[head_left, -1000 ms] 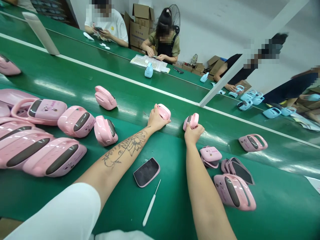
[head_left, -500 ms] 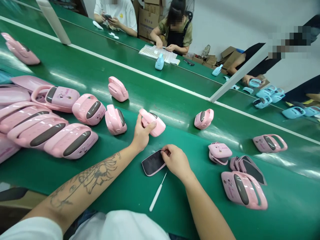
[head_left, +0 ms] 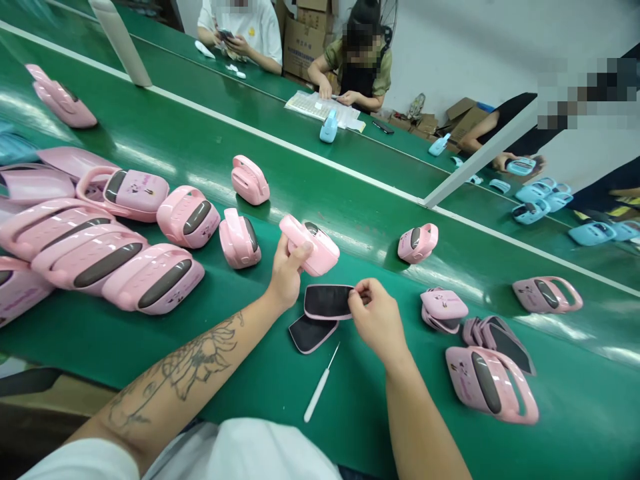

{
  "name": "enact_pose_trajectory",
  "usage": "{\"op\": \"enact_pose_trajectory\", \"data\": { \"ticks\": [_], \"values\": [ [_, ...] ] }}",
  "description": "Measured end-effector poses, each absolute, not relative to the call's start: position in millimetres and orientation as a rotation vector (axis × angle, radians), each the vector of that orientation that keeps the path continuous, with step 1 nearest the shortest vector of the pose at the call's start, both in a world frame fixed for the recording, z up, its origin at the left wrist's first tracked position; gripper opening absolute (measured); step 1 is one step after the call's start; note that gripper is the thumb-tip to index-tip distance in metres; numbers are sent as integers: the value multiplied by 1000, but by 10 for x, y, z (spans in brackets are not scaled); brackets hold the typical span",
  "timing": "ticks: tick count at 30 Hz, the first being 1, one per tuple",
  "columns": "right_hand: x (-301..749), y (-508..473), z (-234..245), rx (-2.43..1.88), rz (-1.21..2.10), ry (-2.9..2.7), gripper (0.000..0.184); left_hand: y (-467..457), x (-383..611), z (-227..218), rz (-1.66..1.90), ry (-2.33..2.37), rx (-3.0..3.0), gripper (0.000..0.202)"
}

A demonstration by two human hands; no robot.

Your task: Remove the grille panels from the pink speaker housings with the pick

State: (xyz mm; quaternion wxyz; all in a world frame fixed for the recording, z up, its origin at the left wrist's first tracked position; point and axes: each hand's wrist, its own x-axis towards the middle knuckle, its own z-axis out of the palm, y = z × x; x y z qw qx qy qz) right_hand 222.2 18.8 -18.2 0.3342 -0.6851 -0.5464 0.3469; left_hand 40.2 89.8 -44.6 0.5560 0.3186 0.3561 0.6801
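Note:
My left hand (head_left: 286, 272) is closed round a pink plastic housing (head_left: 323, 257) with a loop handle and a dark window, held above the green mat. My right hand (head_left: 379, 320) pinches the right end of a pink-rimmed panel (head_left: 326, 301), its black inner face turned up. A second such panel (head_left: 311, 335) lies on the mat, partly covered by the first. Nearer my body rests a thin tool (head_left: 317, 395) with a white handle and a narrow metal shaft. Two more pink housings (head_left: 240, 239) stand to the left of my left hand.
Many pink housings (head_left: 153, 279) crowd the left side. To the right are a small panel stack (head_left: 444, 305), fanned panels (head_left: 510, 343) and another housing (head_left: 485, 383). Co-workers sit across the green belt (head_left: 210, 143), with blue housings (head_left: 535, 190). A white post (head_left: 475, 157) rises there.
My right hand has raised a panel and shifted it right, uncovering the second panel beneath. The left hand still holds the pink housing. The whole view has shifted slightly.

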Motion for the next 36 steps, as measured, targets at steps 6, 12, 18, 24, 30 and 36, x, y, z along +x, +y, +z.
{"op": "enact_pose_trajectory", "data": {
  "ticks": [6,12,18,24,30,36],
  "values": [
    [2121,373,-112,-1414,1271,-1089,40,1162,452,-210,1807,798,624,55],
    [1906,477,-304,-1125,1596,-850,56,1187,349,53,1692,623,541,52],
    [1957,534,-438,-998,1658,-687,46,1172,141,306,1681,557,670,51],
    [1878,473,-339,-860,1710,-628,54,1132,214,321,1744,418,708,49],
    [1715,484,-166,-566,1849,-553,59,1207,297,278,1792,541,815,58],
    [1807,746,-85,-764,1473,-598,67,1346,74,218,1462,696,1065,63]
  ]
}}
